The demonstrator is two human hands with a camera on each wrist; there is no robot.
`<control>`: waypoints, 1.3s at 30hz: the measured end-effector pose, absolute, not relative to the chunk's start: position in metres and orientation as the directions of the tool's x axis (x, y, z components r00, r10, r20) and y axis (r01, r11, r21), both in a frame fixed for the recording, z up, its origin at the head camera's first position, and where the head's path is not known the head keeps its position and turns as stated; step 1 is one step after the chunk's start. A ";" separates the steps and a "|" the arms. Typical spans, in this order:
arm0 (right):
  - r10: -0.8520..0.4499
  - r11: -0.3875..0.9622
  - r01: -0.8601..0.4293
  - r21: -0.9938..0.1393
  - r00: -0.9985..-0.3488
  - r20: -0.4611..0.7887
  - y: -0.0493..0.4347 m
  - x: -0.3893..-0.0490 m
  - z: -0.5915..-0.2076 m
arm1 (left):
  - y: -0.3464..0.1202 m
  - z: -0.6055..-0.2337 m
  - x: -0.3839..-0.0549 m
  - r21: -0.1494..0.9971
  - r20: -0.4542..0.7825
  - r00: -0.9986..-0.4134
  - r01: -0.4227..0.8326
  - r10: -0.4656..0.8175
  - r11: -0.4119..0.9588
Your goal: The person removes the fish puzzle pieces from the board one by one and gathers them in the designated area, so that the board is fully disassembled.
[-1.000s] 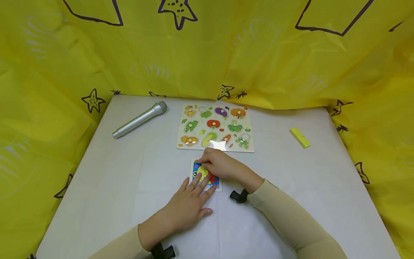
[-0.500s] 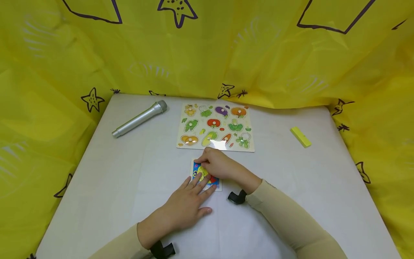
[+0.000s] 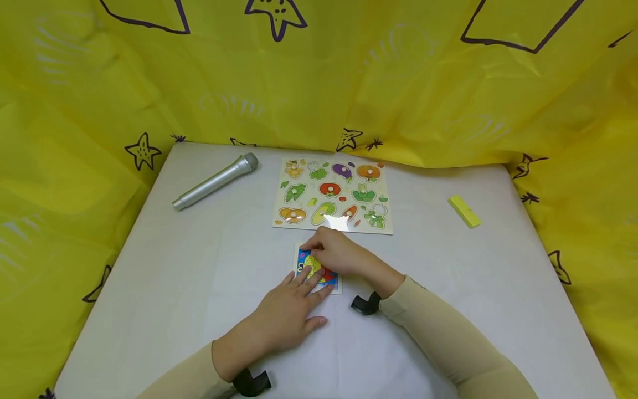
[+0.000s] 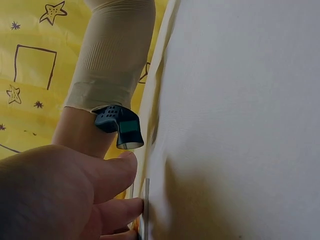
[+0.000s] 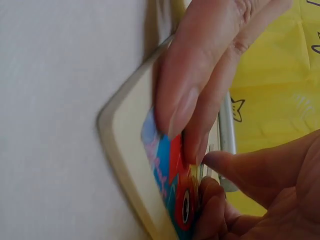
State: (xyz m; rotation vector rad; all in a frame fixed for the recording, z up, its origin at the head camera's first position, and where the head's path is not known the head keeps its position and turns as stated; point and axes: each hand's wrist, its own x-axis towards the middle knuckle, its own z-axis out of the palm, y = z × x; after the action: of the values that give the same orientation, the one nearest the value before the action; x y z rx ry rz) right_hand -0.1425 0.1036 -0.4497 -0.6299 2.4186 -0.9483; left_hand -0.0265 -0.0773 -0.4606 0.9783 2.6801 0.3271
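A small jigsaw puzzle (image 3: 329,277) in a pale frame lies at the middle of the table, with a yellow, red and blue picture. My left hand (image 3: 286,318) rests on its near side, fingers spread and fairly straight. In the right wrist view, left fingertips (image 5: 182,112) press on the picture beside the pale border. My right hand (image 3: 341,252) is at the puzzle's far left corner, fingers curled, thumb and forefinger pinching there. Close up, the right thumb (image 5: 220,162) meets the puzzle's far part; the exact bit between the fingertips is hidden.
A knobbed vegetable puzzle board (image 3: 331,202) lies just beyond the hands. A silver microphone (image 3: 214,183) is at the back left, and a yellow block (image 3: 464,211) at the right. Yellow patterned cloth (image 3: 319,83) hangs around the table (image 3: 174,310).
Both hands keep nearly the same place on the small puzzle. The head view shifts very slightly; the other objects stay put.
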 end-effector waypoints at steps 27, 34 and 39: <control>-0.494 0.647 -0.180 -0.741 -0.839 -0.228 0.094 -0.131 -0.455 | -0.079 -0.457 -0.029 0.331 -0.210 -0.727 0.577 0.654 0.747; -0.475 0.669 -0.204 -0.715 -0.857 -0.201 0.093 -0.129 -0.458 | -0.079 -0.459 -0.029 0.316 -0.202 -0.728 0.585 0.655 0.747; -0.468 0.667 -0.202 -0.717 -0.862 -0.193 0.093 -0.128 -0.458 | -0.079 -0.460 -0.029 0.312 -0.197 -0.726 0.590 0.658 0.745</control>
State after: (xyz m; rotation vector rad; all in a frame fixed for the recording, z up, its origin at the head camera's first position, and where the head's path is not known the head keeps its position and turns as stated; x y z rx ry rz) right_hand -0.1283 0.0929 -0.4583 -0.5284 2.5222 -1.0212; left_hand -0.0292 -0.0789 -0.4601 0.9732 2.6505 0.3294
